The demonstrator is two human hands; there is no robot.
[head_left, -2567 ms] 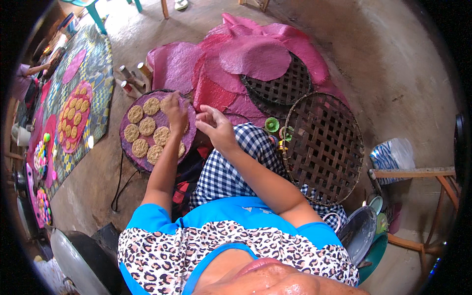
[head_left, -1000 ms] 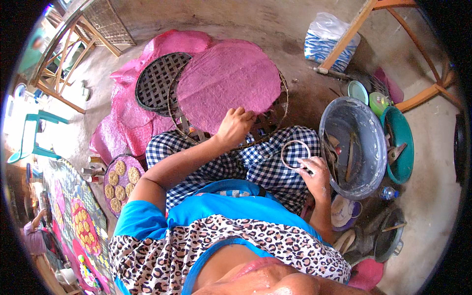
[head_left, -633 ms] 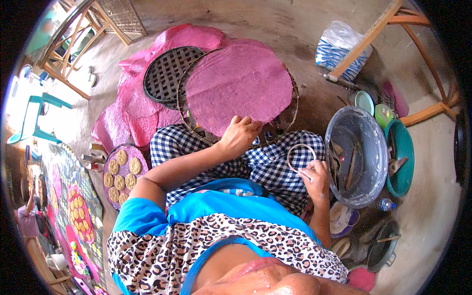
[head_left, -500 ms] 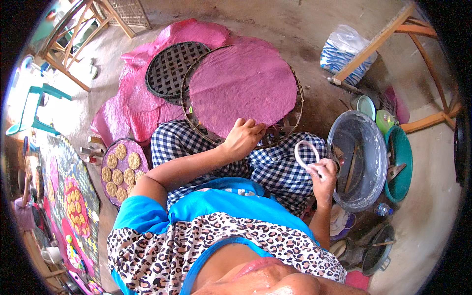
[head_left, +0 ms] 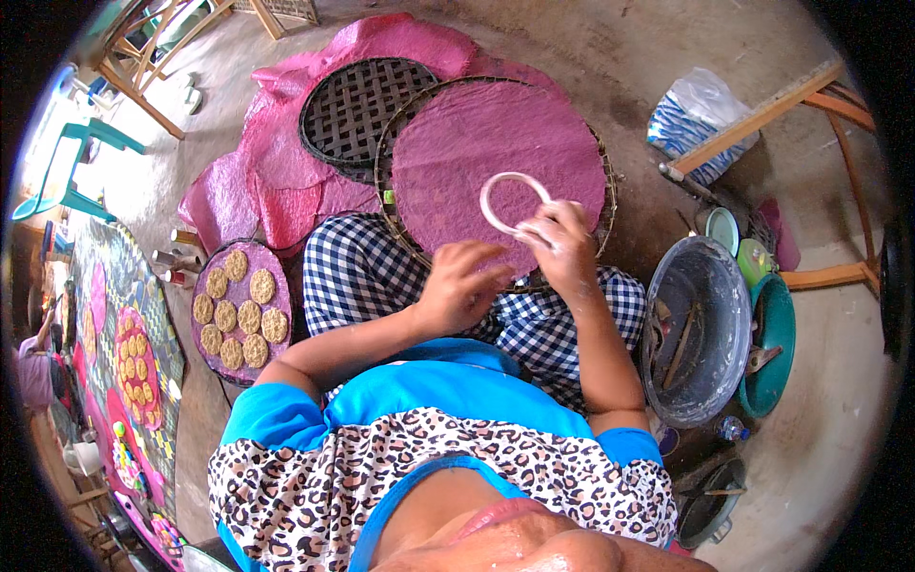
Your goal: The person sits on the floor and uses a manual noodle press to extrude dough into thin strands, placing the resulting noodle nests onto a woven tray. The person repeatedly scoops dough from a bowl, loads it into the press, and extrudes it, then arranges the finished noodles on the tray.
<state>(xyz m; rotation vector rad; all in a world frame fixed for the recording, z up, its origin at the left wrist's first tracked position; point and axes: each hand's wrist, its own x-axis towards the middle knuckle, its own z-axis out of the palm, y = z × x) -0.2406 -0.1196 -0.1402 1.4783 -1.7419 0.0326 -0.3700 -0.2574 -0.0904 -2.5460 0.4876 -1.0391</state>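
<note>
Between the fingers of my right hand (head_left: pixel 560 246) is a pale ring (head_left: pixel 489 212), gripped at its lower right edge and held over a round pink sheet (head_left: pixel 448 133). That sheet covers a round woven tray (head_left: pixel 610 191) resting by my knees. My left hand (head_left: pixel 464 284) is raised just left of the right one, near the sheet's close edge. Its fingers are bent and apart, with nothing seen in them. Left of my lap, a smaller round tray with a pink lining (head_left: pixel 205 286) carries several flat tan cakes (head_left: pixel 225 316).
A dark lattice tray (head_left: pixel 357 114) lies on crumpled pink sheeting (head_left: pixel 276 153) beyond my left knee. To the right stand a large grey basin (head_left: pixel 720 296) with sticks inside and a green basin (head_left: pixel 782 343). Wooden legs (head_left: pixel 753 119) and a teal chair (head_left: pixel 71 162) are farther off.
My right hand has carried the ring leftward from beside the grey basin to above the pink sheet. My left hand has lifted off the sheet's near edge and moved slightly closer to me.
</note>
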